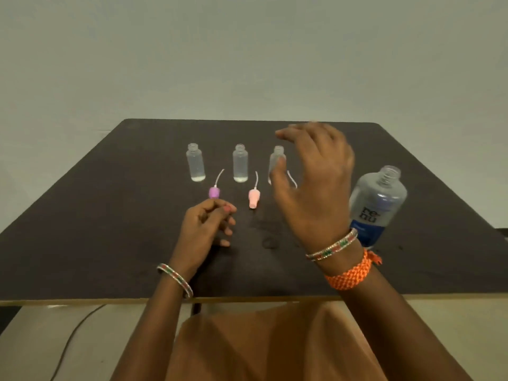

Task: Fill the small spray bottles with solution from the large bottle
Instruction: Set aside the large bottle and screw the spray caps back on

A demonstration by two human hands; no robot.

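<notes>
The three small spray bottles (239, 163) stand open in a row on the bench (110, 215) with only a little liquid, the large bottle (376, 204) waits uncapped nearby, and both hands (313, 182) hold nothing.

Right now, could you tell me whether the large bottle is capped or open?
Open. The large bottle stands upright on the table with its threaded neck bare and no cap on it.

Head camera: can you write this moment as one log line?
left hand: curled, empty | right hand: open, raised | three small clear plastic bottles: uncapped | large clear blue-labelled bottle: open
</notes>
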